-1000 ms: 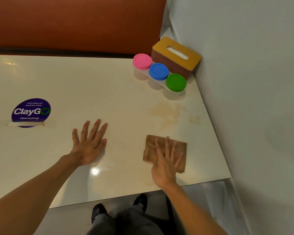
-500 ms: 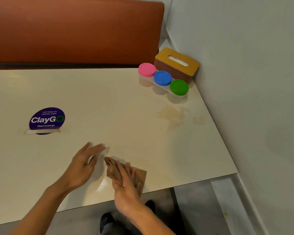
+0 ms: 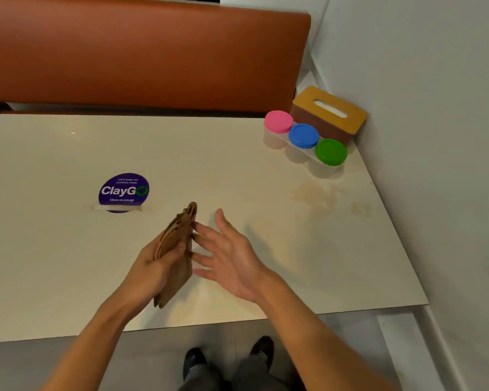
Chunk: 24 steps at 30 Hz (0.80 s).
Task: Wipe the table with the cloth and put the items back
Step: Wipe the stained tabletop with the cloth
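My left hand (image 3: 156, 266) grips a folded brown cloth (image 3: 178, 249), held upright above the cream table (image 3: 68, 263) near its front edge. My right hand (image 3: 232, 255) is open just right of the cloth, fingertips close to or touching it. A brownish stain (image 3: 316, 194) marks the table at the right. Behind the stain stand three clear jars in a rack with a pink lid (image 3: 278, 121), a blue lid (image 3: 303, 135) and a green lid (image 3: 330, 151). A brown tissue box (image 3: 329, 114) with a yellow top sits in the far right corner.
A purple round ClayGo sticker (image 3: 124, 191) lies on the table left of centre. An orange bench backrest (image 3: 141, 52) runs along the far side. A grey wall (image 3: 435, 136) borders the table's right edge. My shoes (image 3: 261, 349) show on the floor below the front edge.
The cloth was flat under my right hand, then dragged left along the front edge. Now it is lifted off the table in my left hand, and my right hand has let go.
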### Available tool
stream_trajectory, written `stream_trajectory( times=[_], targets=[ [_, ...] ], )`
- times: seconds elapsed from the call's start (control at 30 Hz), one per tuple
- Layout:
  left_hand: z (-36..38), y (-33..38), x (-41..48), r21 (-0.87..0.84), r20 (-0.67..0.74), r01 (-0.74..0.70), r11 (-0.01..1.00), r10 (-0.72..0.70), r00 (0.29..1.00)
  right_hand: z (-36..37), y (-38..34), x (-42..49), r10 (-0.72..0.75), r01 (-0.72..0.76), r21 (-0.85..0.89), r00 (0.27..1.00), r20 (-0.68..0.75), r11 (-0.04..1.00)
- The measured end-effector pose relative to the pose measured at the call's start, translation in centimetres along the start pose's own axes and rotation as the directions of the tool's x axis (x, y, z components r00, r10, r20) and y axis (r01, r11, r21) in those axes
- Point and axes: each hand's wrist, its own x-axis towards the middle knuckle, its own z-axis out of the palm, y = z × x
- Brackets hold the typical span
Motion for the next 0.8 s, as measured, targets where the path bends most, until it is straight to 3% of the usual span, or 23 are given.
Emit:
stream_trajectory(
  times=[0.1,0.2,0.3,0.4,0.47,0.63,0.73,0.8],
  targets=[
    [-2.2,-0.9,0.8,-0.084,-0.182,0.095,0.992,-0.109,0.977,-4.9,0.0,-1.3,-0.129,0.045,-0.348,0.966,-0.223,0.936],
    [-3.6,-2.3,1.1,0.109,-0.260,-0.054,0.993,0.081,0.962,-12.0,1.5,-3.1,-0.434,0.001,-0.752,0.817,-0.379,0.659],
    [-3.6,-5.1,1.4,0.434,-0.139,-0.204,0.877,0.289,0.947,-18.8,3.4,-4.7,-0.516,-0.259,-0.904,0.752,-0.410,0.341],
    [-0.4,-8.2,1.0,0.727,-0.035,-0.063,0.684,0.128,0.991,-22.4,5.0,-5.5,-0.450,-0.383,-0.920,0.810,-0.377,0.080],
    [2.6,-9.7,0.4,0.823,-0.027,-0.009,0.568,0.054,0.998,-22.9,5.7,-5.5,-0.451,-0.352,-0.934,0.824,-0.342,0.066],
    [10.9,-9.9,-0.5,0.886,-0.036,0.016,0.463,0.034,0.999,-22.6,6.0,-5.2,-0.485,-0.318,-0.941,0.810,-0.331,0.111],
    [16.3,-9.1,-1.5,0.858,0.011,-0.016,0.513,0.014,1.000,-22.7,5.6,-5.4,-0.461,-0.281,-0.947,0.828,-0.320,0.153],
    [19.3,-8.5,-1.7,0.836,0.047,-0.039,0.547,-0.002,0.999,-22.6,5.1,-5.6,-0.453,-0.230,-0.938,0.829,-0.328,0.258]
  ],
)
